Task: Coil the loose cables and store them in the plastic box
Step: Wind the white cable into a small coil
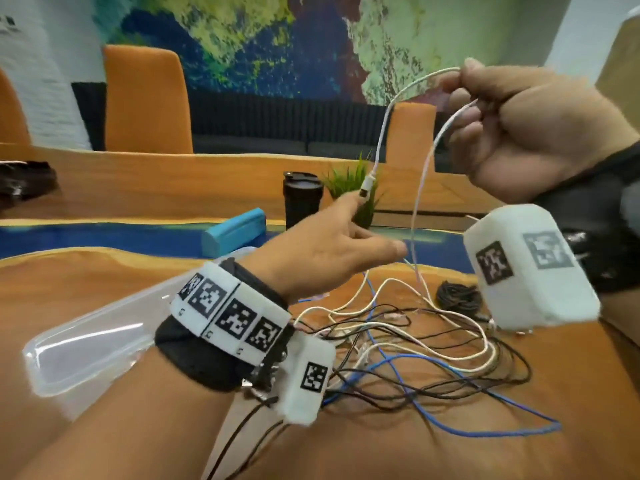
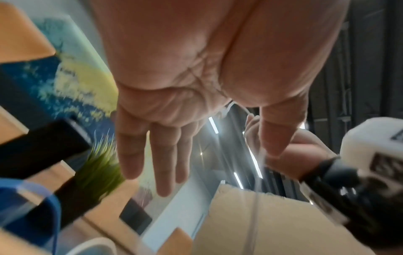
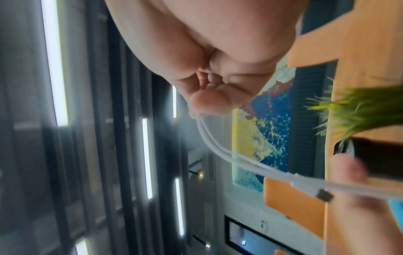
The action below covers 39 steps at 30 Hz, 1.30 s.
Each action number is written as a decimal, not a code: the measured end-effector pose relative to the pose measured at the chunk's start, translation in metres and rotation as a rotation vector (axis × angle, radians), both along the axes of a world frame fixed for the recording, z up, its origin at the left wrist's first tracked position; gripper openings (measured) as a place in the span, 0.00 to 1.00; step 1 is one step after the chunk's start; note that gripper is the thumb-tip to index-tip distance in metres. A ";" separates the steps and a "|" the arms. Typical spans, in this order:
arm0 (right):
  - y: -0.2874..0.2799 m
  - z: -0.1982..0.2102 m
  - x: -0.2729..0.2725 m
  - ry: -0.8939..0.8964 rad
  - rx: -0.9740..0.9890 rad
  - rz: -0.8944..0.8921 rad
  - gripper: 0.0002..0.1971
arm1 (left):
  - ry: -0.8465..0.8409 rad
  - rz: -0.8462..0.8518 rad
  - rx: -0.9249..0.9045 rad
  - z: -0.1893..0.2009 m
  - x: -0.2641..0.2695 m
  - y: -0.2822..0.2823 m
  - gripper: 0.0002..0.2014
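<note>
Coiling step, first loop. My right grip point(image 1: 512, 133) pinches the white cable point(image 1: 420, 188), raised above the counter point(image 1: 86, 289); its tail drops into the tangle point(image 1: 415, 348). Left grip point(image 1: 332, 251) open, fingers straight, plug point(image 1: 366, 187) just beside forefinger. Plastic box point(image 1: 93, 344) by left edge. Next, probably: catch plug, wind.

Each forearm wears a black wrist strap point(image 1: 194, 355). The left one carries a white band of black square markers point(image 1: 232, 311) and a white camera housing point(image 1: 304, 375); the right, a larger marked white housing point(image 1: 530, 268).
</note>
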State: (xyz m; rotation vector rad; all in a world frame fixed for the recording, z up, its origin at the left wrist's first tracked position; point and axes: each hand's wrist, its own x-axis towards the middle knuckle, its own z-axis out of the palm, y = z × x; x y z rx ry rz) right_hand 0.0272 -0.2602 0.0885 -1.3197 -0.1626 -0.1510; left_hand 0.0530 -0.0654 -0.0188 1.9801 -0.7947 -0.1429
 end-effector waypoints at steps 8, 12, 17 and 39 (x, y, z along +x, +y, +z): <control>-0.040 0.014 0.012 -0.060 0.627 -0.043 0.10 | 0.010 -0.135 -0.009 -0.025 0.010 -0.011 0.06; -0.058 0.005 0.014 0.033 0.540 -0.203 0.10 | 0.288 -0.137 -0.378 -0.018 0.009 -0.007 0.09; -0.061 -0.039 0.013 0.216 -0.271 -0.483 0.11 | 0.470 -0.002 -0.573 0.007 0.004 0.004 0.13; 0.016 -0.094 0.000 -0.449 -0.745 -0.553 0.06 | 0.539 -0.217 -0.760 0.016 0.006 0.018 0.06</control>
